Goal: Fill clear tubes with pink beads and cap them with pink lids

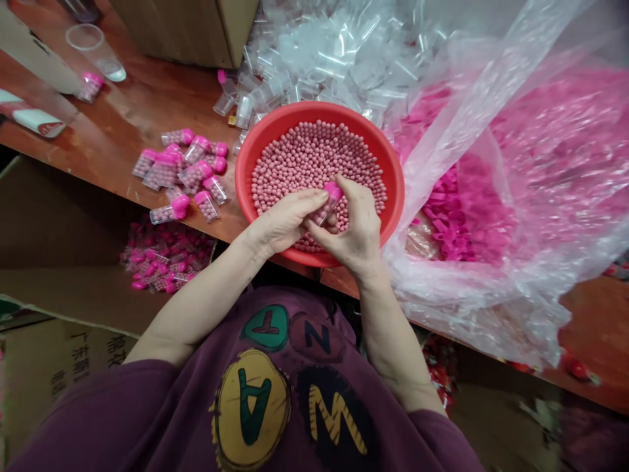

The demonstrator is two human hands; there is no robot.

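Note:
A red bowl (393,172) full of small pink balls (314,154) sits at the near edge of the wooden table (122,124). Over its front part both hands meet. My left hand (282,219) and my right hand (354,229) are closed together on one small clear tube (328,202) with a pink cap, filled with pink balls. The tube lies tilted between the fingers, cap pointing up and right. My right thumb presses on the cap.
Several filled pink-capped tubes (184,169) lie left of the bowl; more lie in a cardboard box (164,259) below the edge. Empty clear tubes (319,56) pile behind the bowl. A plastic bag of pink caps (540,164) spreads right. A clear cup (95,49) stands far left.

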